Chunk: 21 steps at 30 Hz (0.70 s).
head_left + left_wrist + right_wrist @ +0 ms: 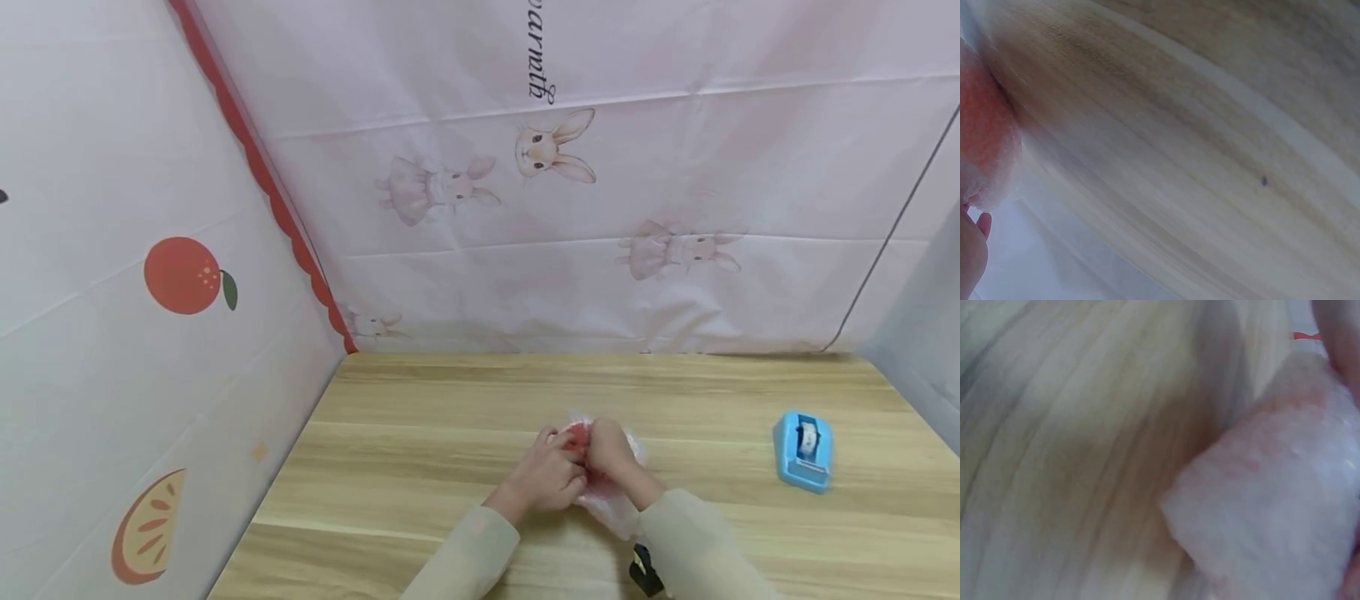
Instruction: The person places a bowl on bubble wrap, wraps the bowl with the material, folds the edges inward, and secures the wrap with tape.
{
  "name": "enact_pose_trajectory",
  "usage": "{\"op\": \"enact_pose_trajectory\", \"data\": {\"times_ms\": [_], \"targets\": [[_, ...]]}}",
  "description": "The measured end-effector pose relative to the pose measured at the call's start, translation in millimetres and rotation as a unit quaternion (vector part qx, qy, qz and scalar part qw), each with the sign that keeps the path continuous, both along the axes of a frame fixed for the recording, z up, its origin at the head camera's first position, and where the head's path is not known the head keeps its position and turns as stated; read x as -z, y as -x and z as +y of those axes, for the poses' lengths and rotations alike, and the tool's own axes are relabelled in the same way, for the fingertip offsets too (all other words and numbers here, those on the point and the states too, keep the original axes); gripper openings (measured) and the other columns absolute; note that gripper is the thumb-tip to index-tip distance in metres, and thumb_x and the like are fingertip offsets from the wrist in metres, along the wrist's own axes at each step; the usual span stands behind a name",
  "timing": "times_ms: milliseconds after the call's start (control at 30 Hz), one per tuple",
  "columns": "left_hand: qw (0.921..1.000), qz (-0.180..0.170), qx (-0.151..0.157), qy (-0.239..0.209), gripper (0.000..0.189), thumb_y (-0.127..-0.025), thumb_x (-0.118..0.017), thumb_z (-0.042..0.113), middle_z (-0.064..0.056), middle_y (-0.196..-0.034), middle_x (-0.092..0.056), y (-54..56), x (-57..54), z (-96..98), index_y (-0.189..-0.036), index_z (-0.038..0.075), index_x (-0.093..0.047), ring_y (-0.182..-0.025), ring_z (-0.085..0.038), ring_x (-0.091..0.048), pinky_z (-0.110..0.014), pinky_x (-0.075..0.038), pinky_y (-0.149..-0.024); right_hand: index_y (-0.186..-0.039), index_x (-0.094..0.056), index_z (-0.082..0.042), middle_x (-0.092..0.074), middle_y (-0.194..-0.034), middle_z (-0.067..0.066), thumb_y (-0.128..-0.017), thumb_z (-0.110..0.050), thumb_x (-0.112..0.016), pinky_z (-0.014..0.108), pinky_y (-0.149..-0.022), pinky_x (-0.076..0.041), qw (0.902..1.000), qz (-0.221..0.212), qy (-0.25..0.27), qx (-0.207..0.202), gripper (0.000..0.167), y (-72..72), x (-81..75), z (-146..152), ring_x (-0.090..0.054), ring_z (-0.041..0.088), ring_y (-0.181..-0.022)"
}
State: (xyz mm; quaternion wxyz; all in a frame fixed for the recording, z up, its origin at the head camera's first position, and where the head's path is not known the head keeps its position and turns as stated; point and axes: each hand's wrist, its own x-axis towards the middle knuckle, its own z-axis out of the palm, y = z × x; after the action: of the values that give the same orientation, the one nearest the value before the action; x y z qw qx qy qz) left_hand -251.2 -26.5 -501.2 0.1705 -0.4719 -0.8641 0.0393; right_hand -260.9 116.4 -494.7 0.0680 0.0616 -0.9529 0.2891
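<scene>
A red thing wrapped in clear, bubbly plastic wrap (609, 502) lies on the table between my hands. My left hand (545, 473) holds it from the left, with fingers bent over its near top. From the right, my right hand (611, 450) grips the wrap with curled fingers, close against the left fingertips. In the left wrist view the red, plastic-covered bundle (985, 125) shows at the left edge. The right wrist view shows the whitish wrap (1266, 500) up close, with red showing through it. What exactly is inside is hidden by the wrap and hands.
A blue tape dispenser (804, 450) with a roll in it stands at the right on the wooden table (405, 417). A small black object (643, 571) lies partly hidden beside the right sleeve. Printed cloth walls (480, 292) rise behind and at the left.
</scene>
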Motion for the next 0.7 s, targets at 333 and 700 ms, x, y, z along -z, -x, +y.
{"op": "enact_pose_trajectory", "data": {"times_ms": [333,700], "targets": [[0.9996,0.018,-0.005,0.021,0.031,-0.088,-0.044,0.027,0.019,-0.09,-0.066,-0.6,-1.2,4.9,-0.065,0.027,-0.064,-0.103,-0.008,-0.053,-0.036,-0.037,-0.092,-0.06,-0.049,-0.007,-0.052,-0.06,0.007,-0.079,0.002,-0.048,0.033,-0.045,-0.039,0.9969,-0.053,-0.034,0.047,0.021,-6.3,0.5,-5.4,-0.043,0.018,-0.052],[0.9988,-0.029,-0.021,0.032,0.03,-0.088,-0.044,0.027,0.008,-0.095,-0.06,-3.0,-0.7,5.5,-0.069,0.025,-0.066,-0.099,-0.01,-0.054,-0.036,-0.037,-0.094,-0.063,-0.05,-0.004,-0.055,-0.062,0.009,-0.072,0.002,-0.055,0.036,-0.05,-0.044,0.9989,-0.002,-0.045,0.015,0.012,-11.6,2.7,-1.9,-0.049,0.02,-0.054]]}}
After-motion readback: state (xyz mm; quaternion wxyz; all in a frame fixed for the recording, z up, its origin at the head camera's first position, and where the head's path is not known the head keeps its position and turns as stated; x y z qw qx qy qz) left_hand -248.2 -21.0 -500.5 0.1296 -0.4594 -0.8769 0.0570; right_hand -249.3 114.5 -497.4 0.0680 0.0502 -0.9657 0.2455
